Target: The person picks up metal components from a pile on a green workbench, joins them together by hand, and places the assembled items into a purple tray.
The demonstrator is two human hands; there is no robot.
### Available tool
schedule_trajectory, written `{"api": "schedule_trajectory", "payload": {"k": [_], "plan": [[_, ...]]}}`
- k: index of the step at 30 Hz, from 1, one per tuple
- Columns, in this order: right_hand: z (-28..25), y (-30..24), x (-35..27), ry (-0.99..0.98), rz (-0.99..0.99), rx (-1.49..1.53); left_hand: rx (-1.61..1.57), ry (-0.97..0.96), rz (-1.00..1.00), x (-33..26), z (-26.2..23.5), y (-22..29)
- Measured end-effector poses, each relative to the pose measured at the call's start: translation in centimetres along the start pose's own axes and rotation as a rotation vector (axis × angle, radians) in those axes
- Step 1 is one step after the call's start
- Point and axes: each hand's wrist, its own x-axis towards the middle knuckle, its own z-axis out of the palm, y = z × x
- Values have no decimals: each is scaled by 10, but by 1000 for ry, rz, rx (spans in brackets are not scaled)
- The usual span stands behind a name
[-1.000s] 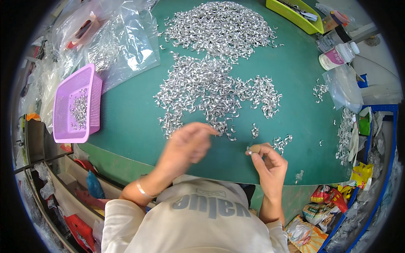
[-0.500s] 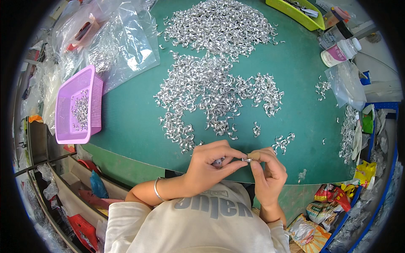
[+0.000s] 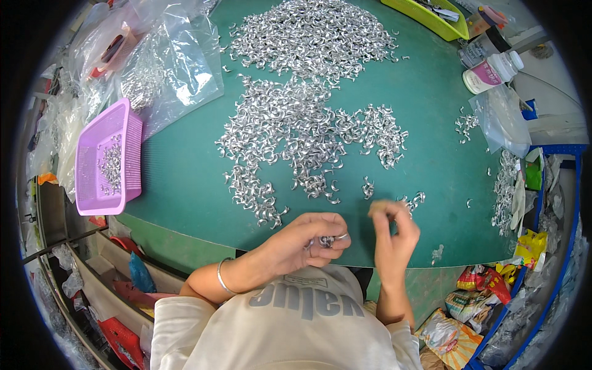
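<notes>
From my remote seat I see the left hand curled loosely at the near edge of the green table, its forearm coming in from the lower left with a thin bracelet on the wrist; the fingers are folded inward and closed on a few small silver metal pieces, which sit cupped between thumb and fingertips just above the person's pale shirt; the right hand stands more upright beside it, wrist bent, fingers raised and drawn together at the tips near the table edge; it is blurred, so I think it pinches something small, but I cannot tell whether anything is actually gripped; the two hands are near each other but apart; just beyond the right fingertips lies a small cluster of loose pieces; farther out spreads the big heap of the same curved silver parts, filling the table's middle and far side; a pink plastic basket with some parts in it sits well to the left at the table's rim; clear plastic bags lie behind it; a white bottle stands at the far right.
</notes>
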Motion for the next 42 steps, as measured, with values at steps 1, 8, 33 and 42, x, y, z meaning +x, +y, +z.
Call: {"api": "schedule_trajectory", "payload": {"k": [1, 8, 33, 42], "plan": [[-1, 3, 7, 6, 3, -114, 29, 10, 63, 1, 0, -1], [18, 18, 29, -63, -206, -572, 184, 61, 406, 14, -10, -7], [6, -12, -16, -177, 200, 900, 888, 330, 854, 2, 19, -11], [6, -14, -18, -191, 215, 928, 995, 273, 970, -2, 21, -11]]}}
